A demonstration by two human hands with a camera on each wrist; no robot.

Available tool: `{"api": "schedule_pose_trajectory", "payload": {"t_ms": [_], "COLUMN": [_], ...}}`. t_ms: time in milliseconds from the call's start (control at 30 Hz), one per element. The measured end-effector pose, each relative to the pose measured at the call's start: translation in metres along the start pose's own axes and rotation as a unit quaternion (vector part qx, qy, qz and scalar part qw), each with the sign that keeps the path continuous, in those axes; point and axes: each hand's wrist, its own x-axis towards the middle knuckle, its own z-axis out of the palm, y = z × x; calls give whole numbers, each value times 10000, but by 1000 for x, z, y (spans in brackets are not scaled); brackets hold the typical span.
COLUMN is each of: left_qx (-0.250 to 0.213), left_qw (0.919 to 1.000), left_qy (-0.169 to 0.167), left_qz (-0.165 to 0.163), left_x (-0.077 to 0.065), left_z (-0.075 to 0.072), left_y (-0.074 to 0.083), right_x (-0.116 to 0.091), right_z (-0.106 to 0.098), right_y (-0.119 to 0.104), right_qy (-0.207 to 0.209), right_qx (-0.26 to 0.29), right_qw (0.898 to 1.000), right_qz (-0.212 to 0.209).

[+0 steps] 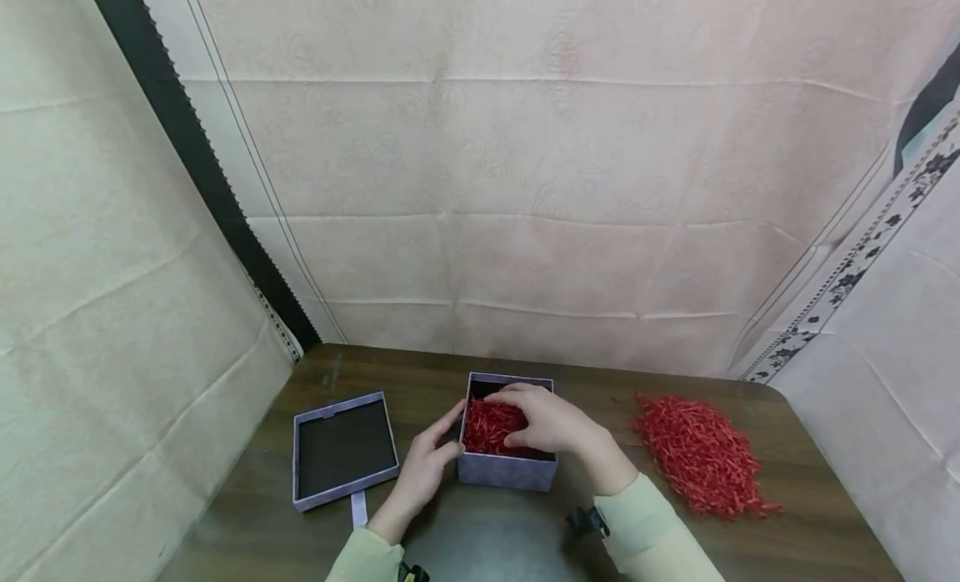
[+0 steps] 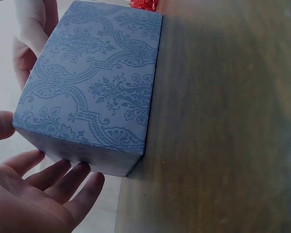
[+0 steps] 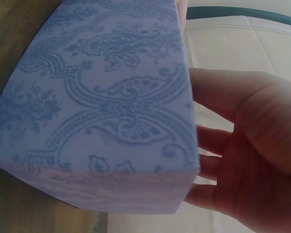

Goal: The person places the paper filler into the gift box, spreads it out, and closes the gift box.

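A lidless box with a blue-grey damask pattern stands on the table, red shredded paper inside it. My left hand steadies the box from its left; in the left wrist view the fingers touch the patterned side wall and the thumb is at the rim. Over the box opening, my right hand reaches in from the right with thumb and fingers spread on the shredded paper. Its fingertips are hidden behind the box wall in the right wrist view.
The box's lid lies dark inside up at the left, a ribbon strip at its near edge. On the right is a loose pile of red shredded paper. A hung cloth stands behind the wooden table.
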Motion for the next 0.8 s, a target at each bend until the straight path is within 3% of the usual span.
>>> {"api": "schedule_pose_trajectory", "payload": {"t_ms": [467, 800], "left_qx": [-106, -106], "left_qw": [9999, 9999], "left_qy": [-76, -2], "left_qz": [-44, -45], "left_x": [0, 1], "left_z": [-1, 0], "left_y": [-3, -3], "right_x": [-1, -18], "right_z": [3, -2], "right_y": [2, 12], "right_qy": [165, 1278], "right_qx": [86, 253], "right_qw": [9997, 9914], "right_qz": [129, 102]}}
